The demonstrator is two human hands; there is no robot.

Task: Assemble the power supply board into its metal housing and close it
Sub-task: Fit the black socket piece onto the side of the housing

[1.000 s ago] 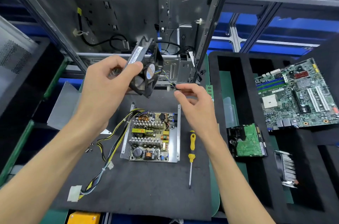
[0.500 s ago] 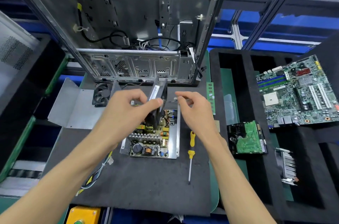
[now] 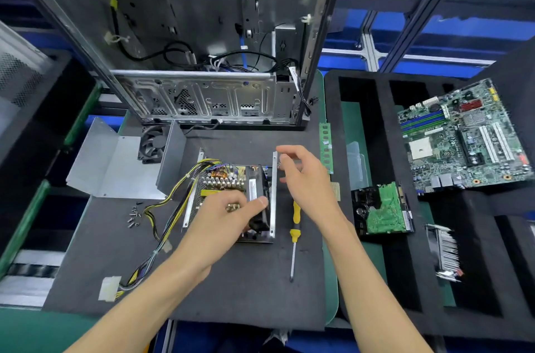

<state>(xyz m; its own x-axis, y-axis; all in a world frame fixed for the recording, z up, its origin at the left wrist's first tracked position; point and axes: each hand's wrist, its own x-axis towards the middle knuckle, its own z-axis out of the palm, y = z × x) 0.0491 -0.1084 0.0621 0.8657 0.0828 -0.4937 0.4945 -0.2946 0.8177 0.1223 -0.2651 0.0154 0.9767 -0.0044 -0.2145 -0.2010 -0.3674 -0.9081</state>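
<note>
Power supply board (image 3: 220, 179) sits in its open metal housing (image 3: 273, 193) on the bench's dark mat (image 3: 246, 280). Left hand (image 3: 223, 222) grips a black fan (image 3: 257, 196) standing against the housing's right wall. Right hand (image 3: 307, 179) hovers beside that wall, fingers loosely curled; whether they pinch anything cannot be told. Screwdriver (image 3: 295, 234) lies just right.

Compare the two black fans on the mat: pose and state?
The fan in the housing stands on edge against the right wall, gripped by the left hand. The loose fan leans untouched behind the bent metal cover, blades facing the camera. Both are square, black-framed.
</note>
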